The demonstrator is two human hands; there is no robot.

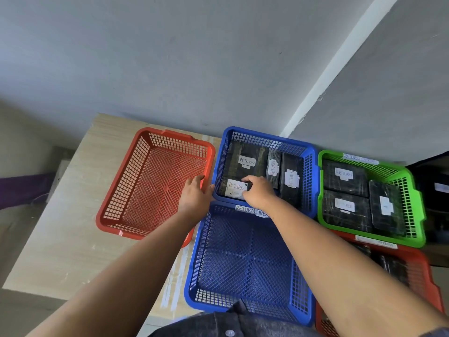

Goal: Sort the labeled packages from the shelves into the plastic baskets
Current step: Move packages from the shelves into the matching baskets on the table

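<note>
Several black wrapped packages with white "RETURN" labels lie in the far blue basket. My right hand reaches into it and its fingers pinch the near-left package. My left hand rests on that basket's left rim, between it and the empty red basket. A near blue basket, labelled "RETURN OVER…", is empty. The green basket at the right holds three black labelled packages.
The baskets sit on a light wooden tabletop against a grey wall. Another red basket with dark packages lies at the lower right, under the green one. A dark object stands at the far right edge.
</note>
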